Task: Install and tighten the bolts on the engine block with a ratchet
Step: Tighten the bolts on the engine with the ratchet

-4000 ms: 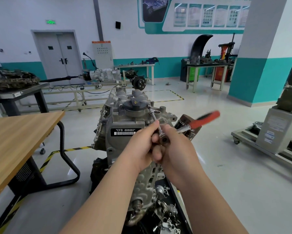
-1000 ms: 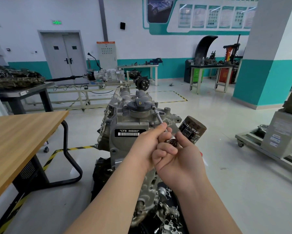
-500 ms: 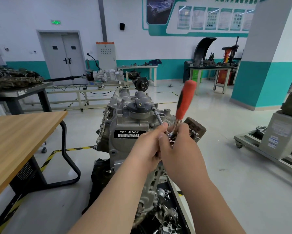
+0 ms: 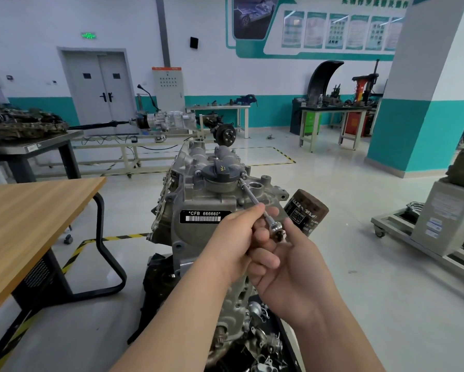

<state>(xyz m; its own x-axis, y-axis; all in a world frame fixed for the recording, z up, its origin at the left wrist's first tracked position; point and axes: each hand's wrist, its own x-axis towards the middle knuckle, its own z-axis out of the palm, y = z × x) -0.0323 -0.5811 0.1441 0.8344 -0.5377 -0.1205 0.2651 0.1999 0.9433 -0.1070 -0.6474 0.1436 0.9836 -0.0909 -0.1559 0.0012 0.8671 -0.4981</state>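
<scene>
Left hand (image 4: 233, 237) and right hand (image 4: 292, 272) hold the ratchet (image 4: 275, 228) (oil filter (image 4: 307, 209) behind).

Matt cast-metal engine block (image 4: 198, 194), wood-grain table (image 4: 29, 210)

Two hands, the left hand (image 4: 233, 242) and the right hand (image 4: 292, 275), on one ratchet (image 4: 276, 229); one engine (image 4: 196, 194) just beyond them, one black cap (image 4: 220, 171) on top; one rusty oil filter (image 4: 306, 210) just right of the right hand; one wooden table (image 4: 24, 224) well left of the left hand.
</scene>
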